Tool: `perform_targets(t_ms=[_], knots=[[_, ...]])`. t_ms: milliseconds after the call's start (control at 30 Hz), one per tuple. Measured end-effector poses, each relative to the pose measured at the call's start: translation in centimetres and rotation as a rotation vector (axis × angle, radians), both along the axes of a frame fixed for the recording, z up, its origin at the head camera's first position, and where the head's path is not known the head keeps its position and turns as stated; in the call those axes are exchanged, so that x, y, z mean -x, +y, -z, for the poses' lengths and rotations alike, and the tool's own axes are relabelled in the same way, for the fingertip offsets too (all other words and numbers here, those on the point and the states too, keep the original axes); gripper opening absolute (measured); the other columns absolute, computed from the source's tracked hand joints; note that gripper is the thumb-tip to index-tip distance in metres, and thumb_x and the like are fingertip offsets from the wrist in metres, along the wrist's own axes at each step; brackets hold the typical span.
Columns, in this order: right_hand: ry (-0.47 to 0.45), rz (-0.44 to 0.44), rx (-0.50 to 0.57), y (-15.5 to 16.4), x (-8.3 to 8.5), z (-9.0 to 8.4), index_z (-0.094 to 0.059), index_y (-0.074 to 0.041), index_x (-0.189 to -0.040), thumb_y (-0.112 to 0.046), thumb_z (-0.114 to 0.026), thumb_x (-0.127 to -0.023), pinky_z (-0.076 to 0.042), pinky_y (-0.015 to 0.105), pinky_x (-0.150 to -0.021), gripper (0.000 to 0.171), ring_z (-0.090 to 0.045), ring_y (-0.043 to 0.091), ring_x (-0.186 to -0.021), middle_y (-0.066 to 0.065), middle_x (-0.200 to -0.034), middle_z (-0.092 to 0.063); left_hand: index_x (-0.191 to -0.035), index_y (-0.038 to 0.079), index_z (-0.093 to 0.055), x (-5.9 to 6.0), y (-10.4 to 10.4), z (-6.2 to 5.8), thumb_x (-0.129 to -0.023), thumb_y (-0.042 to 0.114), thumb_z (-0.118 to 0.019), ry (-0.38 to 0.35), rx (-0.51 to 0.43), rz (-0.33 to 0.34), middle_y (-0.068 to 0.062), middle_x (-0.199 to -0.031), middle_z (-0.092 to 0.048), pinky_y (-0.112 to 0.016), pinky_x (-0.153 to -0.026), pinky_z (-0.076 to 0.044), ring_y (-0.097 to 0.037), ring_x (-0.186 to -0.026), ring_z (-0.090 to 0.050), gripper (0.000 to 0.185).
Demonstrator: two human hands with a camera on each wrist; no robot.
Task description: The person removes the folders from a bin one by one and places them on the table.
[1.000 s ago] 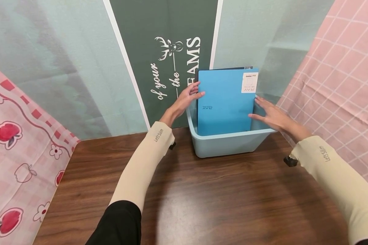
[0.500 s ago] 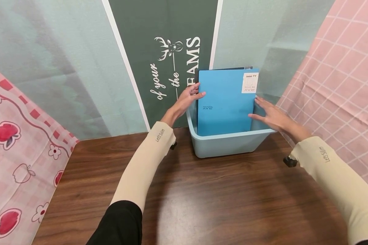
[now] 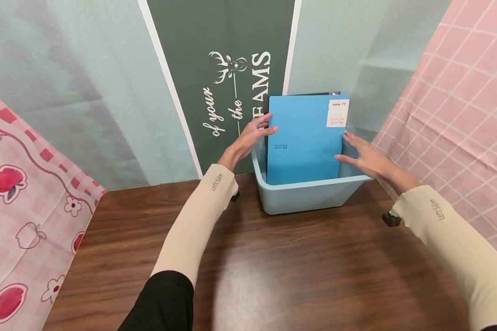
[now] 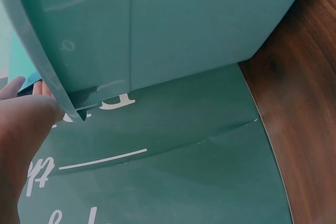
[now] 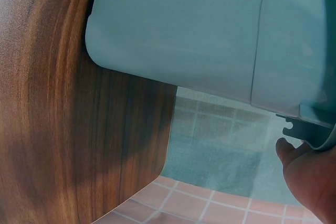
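A blue A4 file folder [image 3: 304,138] with a white label stands upright in a light blue plastic bin [image 3: 306,195]. Behind it, a dark folder [image 3: 296,94] shows only along its top and left edges. My left hand [image 3: 248,135] holds the blue folder's left edge, thumb on the front and fingertips at the edge. At the opposite edge is my right hand [image 3: 370,154], its thumb over the front and its fingertips passing out of sight behind the edge. The right wrist view shows part of that hand [image 5: 310,174] by the bin's rim; the folder is hidden there.
The bin stands on a brown wooden table [image 3: 306,266], close to its back edge. A green and grey-blue curtain [image 3: 182,82] with white lettering hangs behind. Pink checked cloth [image 3: 459,115] lies to the right, apple-patterned cloth [image 3: 33,207] to the left.
Both hands keep their places at the folder's edges. The whole scene sits very slightly lower in the head view; the folder and bin stay together.
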State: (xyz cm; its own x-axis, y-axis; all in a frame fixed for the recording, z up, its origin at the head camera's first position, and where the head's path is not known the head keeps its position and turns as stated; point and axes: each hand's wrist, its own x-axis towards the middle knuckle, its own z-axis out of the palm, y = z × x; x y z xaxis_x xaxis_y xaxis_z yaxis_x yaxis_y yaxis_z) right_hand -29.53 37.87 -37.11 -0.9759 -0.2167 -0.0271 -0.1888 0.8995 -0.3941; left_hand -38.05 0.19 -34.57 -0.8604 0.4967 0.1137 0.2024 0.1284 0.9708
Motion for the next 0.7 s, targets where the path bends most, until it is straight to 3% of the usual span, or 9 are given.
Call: perform_targets(t_ms=[200, 400, 533, 700], knots=[[0.001, 0.007, 0.0, -0.04, 0.01, -0.01, -0.005, -0.007, -0.17, -0.064, -0.052, -0.104, -0.009, 0.079, -0.12, 0.099, -0.002, 0.048, -0.161, 0.019, -0.177, 0.001, -0.165, 0.016, -0.04, 0.0, 0.08, 0.2, -0.103, 0.03, -0.07, 0.012, 0.038, -0.007, -0.011, -0.17, -0.034, -0.049, -0.128, -0.028, -0.026, -0.154, -0.037, 0.07], [0.011, 0.004, 0.0, -0.18, 0.02, -0.05, -0.006, -0.007, -0.17, -0.063, -0.053, -0.104, -0.009, 0.078, -0.121, 0.099, -0.003, 0.048, -0.161, 0.019, -0.177, 0.0, -0.16, 0.014, -0.048, -0.2, 0.17, 0.38, -0.101, 0.024, -0.073, 0.02, -0.001, -0.014, -0.011, -0.169, -0.029, -0.049, -0.126, -0.031, -0.03, -0.153, -0.038, 0.065], [0.011, 0.005, -0.001, -0.17, -0.03, -0.1, -0.006, -0.007, -0.17, -0.063, -0.052, -0.104, -0.009, 0.077, -0.122, 0.099, -0.003, 0.048, -0.161, 0.019, -0.177, 0.0, -0.16, 0.014, -0.049, -0.32, 0.28, 0.32, -0.099, 0.022, -0.074, 0.043, 0.024, -0.001, -0.009, -0.17, -0.032, -0.049, -0.126, -0.032, -0.03, -0.156, -0.034, 0.066], [0.013, 0.006, -0.003, -0.19, -0.08, -0.05, -0.006, -0.007, -0.17, -0.063, -0.053, -0.104, -0.009, 0.077, -0.122, 0.099, -0.003, 0.048, -0.161, 0.02, -0.177, -0.001, -0.159, 0.015, -0.051, -0.31, 0.69, 0.44, -0.097, 0.013, -0.078, 0.056, 0.047, 0.016, -0.009, -0.169, -0.038, -0.046, -0.122, -0.039, -0.029, -0.15, -0.042, 0.068]])
